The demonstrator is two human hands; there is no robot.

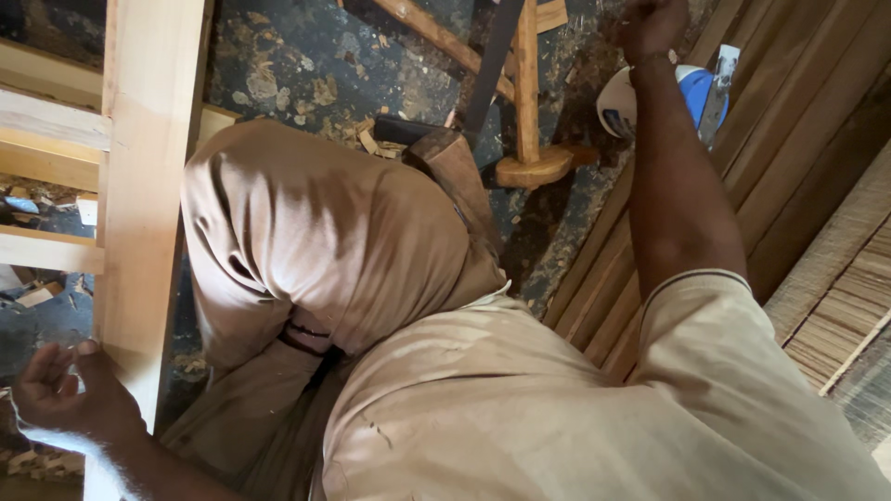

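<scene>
Here, left hand (58,394) against plank edge (139,232).

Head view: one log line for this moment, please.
left hand: open, touching pale wooden frame | right hand: raised by stacked planks, grip unclear | floor: wood chips

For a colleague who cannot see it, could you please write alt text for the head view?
Seen from above, a person's left hand rests against a pale wooden frame, while the right hand reaches toward stacked planks. Wood chips litter the dark floor.
</scene>
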